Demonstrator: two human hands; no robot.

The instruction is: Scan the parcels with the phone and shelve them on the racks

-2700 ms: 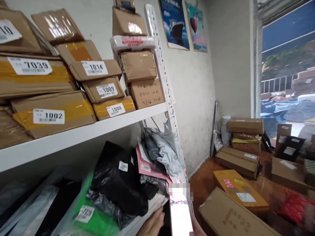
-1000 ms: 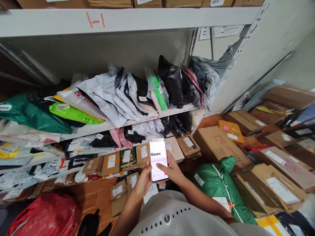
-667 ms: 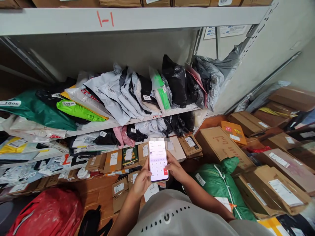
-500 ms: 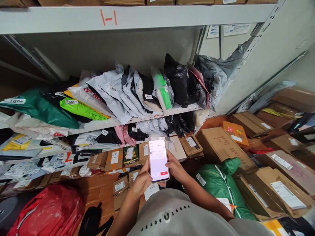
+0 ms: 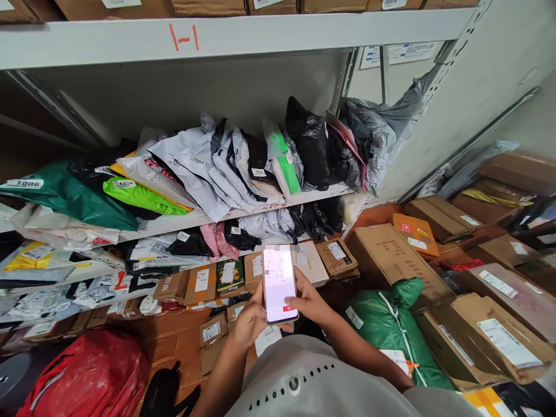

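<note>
a white shelf board (image 5: 269, 35) marked in red runs across the top. on the lower shelf (image 5: 174, 222) lean grey mailers (image 5: 200, 174), a black bag (image 5: 309, 147) and a bright green mailer (image 5: 141, 198), with a dark green mailer (image 5: 72, 200) at far left. small labelled cartons (image 5: 200, 284) stand on the floor beneath. to the right lie a green sack (image 5: 386, 321), a large carton (image 5: 391, 258) and an orange box (image 5: 412, 233). a red bag (image 5: 87, 376) sits near left.
</note>
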